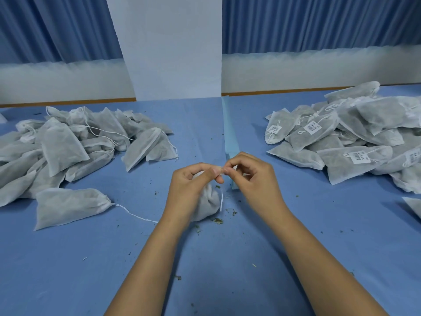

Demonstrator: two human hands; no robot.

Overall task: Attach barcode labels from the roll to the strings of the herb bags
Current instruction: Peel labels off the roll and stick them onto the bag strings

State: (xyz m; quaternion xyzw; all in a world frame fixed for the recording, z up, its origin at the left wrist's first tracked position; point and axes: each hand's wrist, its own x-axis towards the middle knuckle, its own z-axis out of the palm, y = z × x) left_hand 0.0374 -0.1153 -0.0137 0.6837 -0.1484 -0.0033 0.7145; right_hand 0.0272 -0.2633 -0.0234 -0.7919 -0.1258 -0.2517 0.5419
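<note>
Looking across the blue table (227, 258): the unlabelled pile (61, 144) of herb bags at mid-left roughly matches the labelled pile (355, 142) at mid-right, so I judge the job about half done. One loose bag (68, 206) lies lower left, untagged. The label strip (230, 135) runs down the centre. Centre frame: left hand (191, 181) grips the held bag (208, 202); right hand (250, 176) meets it, both pinching a pale tab (220, 171), likely a label.
</note>
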